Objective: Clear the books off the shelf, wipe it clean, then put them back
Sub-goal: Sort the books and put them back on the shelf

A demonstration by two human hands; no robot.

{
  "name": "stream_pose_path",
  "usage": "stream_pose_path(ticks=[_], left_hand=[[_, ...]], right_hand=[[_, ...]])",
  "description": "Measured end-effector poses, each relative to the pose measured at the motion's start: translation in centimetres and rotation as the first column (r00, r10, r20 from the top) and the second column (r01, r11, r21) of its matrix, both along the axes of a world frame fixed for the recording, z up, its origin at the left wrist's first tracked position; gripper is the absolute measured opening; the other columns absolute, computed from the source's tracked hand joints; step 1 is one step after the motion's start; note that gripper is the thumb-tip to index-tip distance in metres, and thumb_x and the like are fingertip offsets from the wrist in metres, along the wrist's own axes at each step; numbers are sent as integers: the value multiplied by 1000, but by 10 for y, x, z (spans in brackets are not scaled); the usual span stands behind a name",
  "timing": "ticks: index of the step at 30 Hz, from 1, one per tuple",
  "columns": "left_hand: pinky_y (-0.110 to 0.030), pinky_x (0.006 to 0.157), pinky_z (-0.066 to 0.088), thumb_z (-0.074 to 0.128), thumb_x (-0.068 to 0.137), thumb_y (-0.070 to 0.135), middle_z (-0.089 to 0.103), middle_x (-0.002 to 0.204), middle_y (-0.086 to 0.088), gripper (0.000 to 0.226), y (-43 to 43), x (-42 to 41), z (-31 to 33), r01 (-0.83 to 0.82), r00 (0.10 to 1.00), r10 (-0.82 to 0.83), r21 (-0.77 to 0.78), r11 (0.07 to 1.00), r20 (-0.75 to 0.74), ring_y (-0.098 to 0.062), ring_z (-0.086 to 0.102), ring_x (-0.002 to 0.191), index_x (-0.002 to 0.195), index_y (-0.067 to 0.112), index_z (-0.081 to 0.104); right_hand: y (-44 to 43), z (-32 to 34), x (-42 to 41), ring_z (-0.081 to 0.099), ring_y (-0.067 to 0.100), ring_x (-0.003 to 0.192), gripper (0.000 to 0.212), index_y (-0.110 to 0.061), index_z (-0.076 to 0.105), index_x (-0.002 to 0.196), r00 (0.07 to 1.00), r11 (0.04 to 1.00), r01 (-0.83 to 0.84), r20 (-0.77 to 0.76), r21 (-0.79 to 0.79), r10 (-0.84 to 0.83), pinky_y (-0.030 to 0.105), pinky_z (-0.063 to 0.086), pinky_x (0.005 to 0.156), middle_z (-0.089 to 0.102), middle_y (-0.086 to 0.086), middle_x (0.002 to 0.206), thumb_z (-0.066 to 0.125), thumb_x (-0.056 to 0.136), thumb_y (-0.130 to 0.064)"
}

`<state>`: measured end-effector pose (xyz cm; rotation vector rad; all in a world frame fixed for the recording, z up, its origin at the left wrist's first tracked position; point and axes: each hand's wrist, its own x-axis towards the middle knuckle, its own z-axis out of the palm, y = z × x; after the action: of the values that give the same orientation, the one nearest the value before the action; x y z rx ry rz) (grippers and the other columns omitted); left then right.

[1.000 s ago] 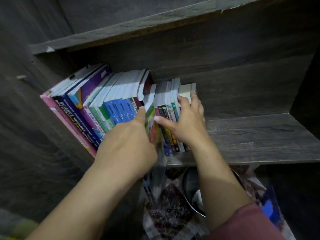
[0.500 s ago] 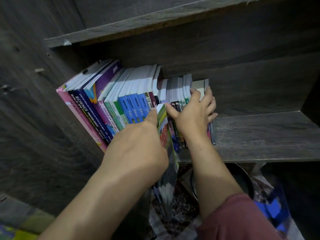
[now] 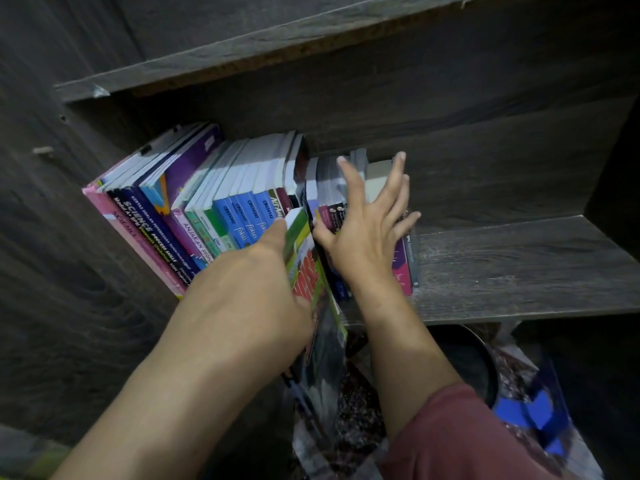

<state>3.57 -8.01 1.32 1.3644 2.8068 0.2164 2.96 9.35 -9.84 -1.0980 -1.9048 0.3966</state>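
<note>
1. the left hand (image 3: 242, 292) gripped a green-covered book (image 3: 304, 258) low down. its thumb lay along the book's near edge. the other fingers were hidden behind the hand and the cover, so how far they curled could not be told.
2. that book stood on edge and tilted, its top corner in a gap in the row. its lower half hung out past the front edge of the shelf (image 3: 502, 265).
3. the right hand (image 3: 363, 237) was spread wide, fingers straight and apart, holding nothing. palm and fingers lay against the short books (image 3: 330, 188) just right of the gap, and the thumb stretched towards the green cover.
4. left of the gap the tall books (image 3: 207, 202) leaned towards the side panel (image 3: 69, 237), a pink cover outermost and blue spines nearest the gap.
5. the blue spines on one side and the short books on the other closed in on the gap, leaving only a narrow slot. the right hand covered most of the short books' spines.
6. an upper board (image 3: 242, 57) ran across close above the tops of the tall books.
7. under the shelf sat a dark round vessel (image 3: 467, 362) on a patterned sheet (image 3: 533, 410) with blue patches, partly hidden by the right forearm and its red sleeve (image 3: 467, 434).
</note>
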Motion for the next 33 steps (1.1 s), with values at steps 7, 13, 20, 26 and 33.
stream_pose_path(ticks=[7,13,20,26,33], left_hand=[[-32,94,46,60,89,37,57,128,4,86,0,-1,-1,-2,1000,2,-12,1000,6,-18,57,109,153,37,1],[-26,73,45,59,88,38,53,93,8,86,4,2,4,2,998,-1,-13,1000,67,-18,59,79,152,41,3],[-31,65,45,63,83,23,51,93,1,91,40,4,0,44,999,-45,16,999,28,-22,60,83,154,31,6],[-36,66,39,63,87,16,56,111,-15,89,97,-12,-22,0,992,5,41,999,-128,-34,55,102,154,15,6],[-40,77,48,79,77,27,41,132,-20,116,113,-28,-45,156,967,-181,-145,977,-178,-37,55,111,153,11,-7]], right_hand=[[9,-7,7,-4,43,144,96,-45,26,140,994,997,76,72,16,-77,71,12,108,-16,17,158,78,60,-56],[16,-4,15,2,39,140,117,-46,9,147,991,998,52,123,22,-54,62,21,106,-20,16,157,81,56,-56],[33,-1,42,3,37,141,99,-42,29,140,992,999,39,121,-8,-37,57,20,108,-5,11,159,82,57,-48],[35,2,52,3,35,140,104,-43,27,142,992,1000,-12,122,-17,14,57,21,108,3,7,158,84,55,-52],[37,15,74,-13,29,143,141,-53,-18,143,938,962,-216,239,-167,252,60,13,113,-15,-1,158,91,55,-41]])
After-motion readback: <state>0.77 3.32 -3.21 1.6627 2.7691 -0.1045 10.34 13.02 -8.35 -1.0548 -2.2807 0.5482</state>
